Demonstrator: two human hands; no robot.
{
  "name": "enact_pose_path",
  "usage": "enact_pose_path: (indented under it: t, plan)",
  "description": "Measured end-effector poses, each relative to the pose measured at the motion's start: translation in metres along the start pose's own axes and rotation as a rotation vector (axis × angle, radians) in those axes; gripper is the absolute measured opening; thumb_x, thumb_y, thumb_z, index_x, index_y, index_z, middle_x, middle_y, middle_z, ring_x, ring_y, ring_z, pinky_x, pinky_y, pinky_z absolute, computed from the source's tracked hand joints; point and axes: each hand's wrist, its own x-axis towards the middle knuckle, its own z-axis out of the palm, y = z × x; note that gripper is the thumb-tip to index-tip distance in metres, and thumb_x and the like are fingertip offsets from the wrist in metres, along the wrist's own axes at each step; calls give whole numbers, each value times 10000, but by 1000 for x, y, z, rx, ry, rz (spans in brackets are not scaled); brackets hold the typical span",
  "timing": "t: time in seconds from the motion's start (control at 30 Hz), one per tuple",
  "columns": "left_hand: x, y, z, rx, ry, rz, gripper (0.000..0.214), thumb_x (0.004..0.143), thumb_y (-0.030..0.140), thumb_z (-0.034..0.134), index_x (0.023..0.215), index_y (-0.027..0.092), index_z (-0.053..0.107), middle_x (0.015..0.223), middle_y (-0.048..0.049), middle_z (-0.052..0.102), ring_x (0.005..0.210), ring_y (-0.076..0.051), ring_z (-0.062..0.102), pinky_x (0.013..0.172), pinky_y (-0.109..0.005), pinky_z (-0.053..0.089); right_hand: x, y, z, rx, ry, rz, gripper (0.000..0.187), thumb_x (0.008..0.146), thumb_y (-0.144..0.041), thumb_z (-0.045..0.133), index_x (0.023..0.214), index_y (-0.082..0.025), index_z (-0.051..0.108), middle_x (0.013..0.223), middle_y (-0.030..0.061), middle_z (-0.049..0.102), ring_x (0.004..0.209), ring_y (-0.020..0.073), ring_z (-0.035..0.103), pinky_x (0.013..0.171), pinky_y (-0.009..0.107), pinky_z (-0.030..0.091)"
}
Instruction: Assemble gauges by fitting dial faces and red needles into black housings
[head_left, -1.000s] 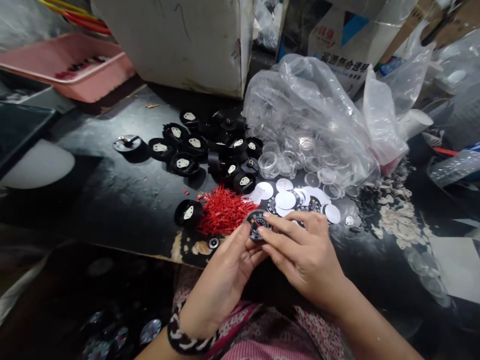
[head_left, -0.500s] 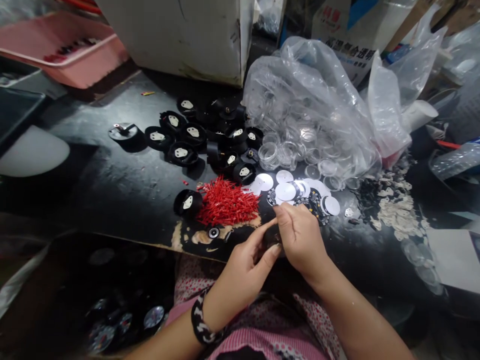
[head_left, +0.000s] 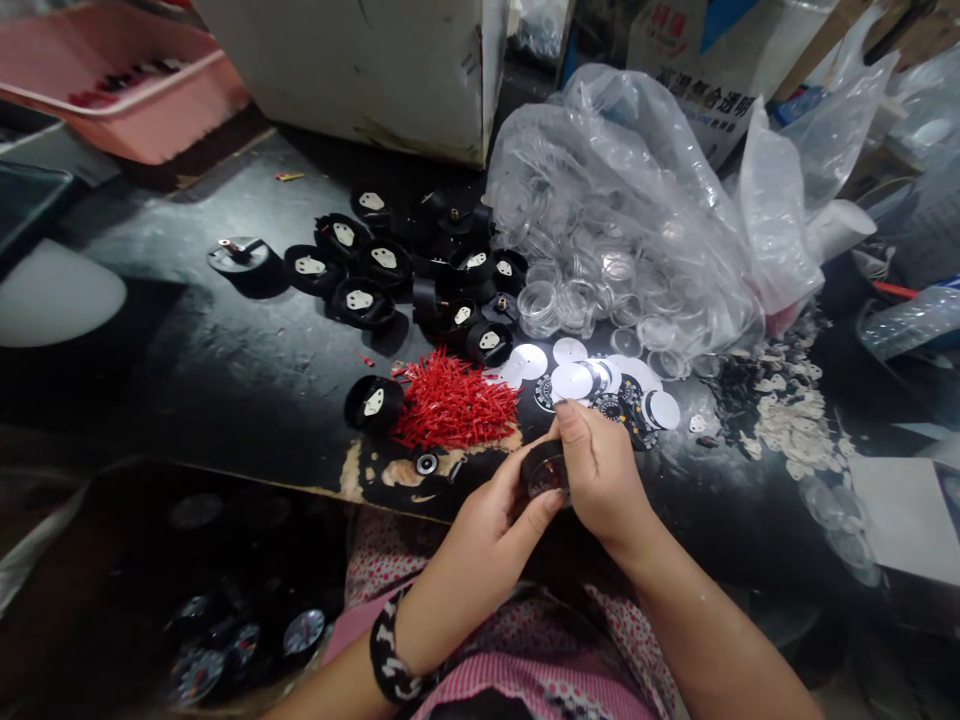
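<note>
Both my hands meet at the near edge of the black table around one small round black gauge housing. My left hand cups it from below and the left, fingers curled. My right hand pinches it from the right and above. Just beyond lie a heap of thin red needles, round white and black dial discs and one black housing by itself. Further back sits a cluster of black housings with white backs.
A clear plastic bag of transparent round covers spills onto the table at the back right. Small white scraps lie to the right. A pink tray and a white box stand behind. Finished gauges lie in a dark bin below left.
My hands drew back from the dial discs toward the table's near edge. The dial-faced part seen between the fingers earlier now sits turned, showing a dark housing.
</note>
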Motion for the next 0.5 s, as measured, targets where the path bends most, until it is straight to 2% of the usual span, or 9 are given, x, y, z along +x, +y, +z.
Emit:
enact_pose_path:
  t: [0.13,0.17,0.23,0.3,0.33,0.4,0.5]
  plan:
    - [3,-1,-3,-128,5,-44,421,893,314,621,1311,279,575,1394,-27,597,1321,-228,510,1116,-369,391,1,1,-5,25,-81,19,423,1017,-392,335,668,-207,486,611,-25,497,589,129,481,613,278,363]
    - [4,-1,-4,-186,14,-60,404,890,310,629,1291,278,591,1381,-27,607,1300,-228,530,1096,-367,418,1,2,-8,37,-118,5,402,1015,-404,363,724,-201,553,659,-16,543,639,135,522,646,281,388]
    - [5,0,-5,-310,33,-103,361,887,318,638,1243,260,629,1336,-41,637,1238,-235,581,1032,-356,483,-3,4,-12,40,-163,-73,298,1004,-388,430,956,-210,665,857,21,638,827,159,594,764,309,431]
    - [6,0,-6,-415,39,-144,333,886,329,646,1207,243,657,1287,-59,665,1180,-241,618,960,-334,531,-7,7,-15,17,-144,-178,268,992,-340,479,1179,-255,651,1081,51,642,1007,182,587,877,357,432]
    - [6,0,-7,-450,35,-153,330,882,327,654,1200,241,664,1271,-65,673,1164,-242,626,938,-323,541,-9,8,-15,-2,-121,-218,285,987,-324,493,1228,-274,637,1148,58,626,1049,190,575,906,377,428]
    - [6,-1,-7,-485,31,-147,342,872,321,669,1206,247,668,1258,-68,679,1159,-243,628,932,-318,543,-12,11,-15,-30,-87,-247,302,985,-310,498,1257,-294,627,1207,61,610,1077,199,566,924,401,427]
    - [6,-4,-6,-458,57,-119,376,884,342,649,1252,260,644,1293,-67,659,1188,-252,611,967,-342,530,-12,13,-15,-53,-107,-228,312,992,-311,486,1276,-299,616,1238,60,606,1111,205,555,939,411,414]
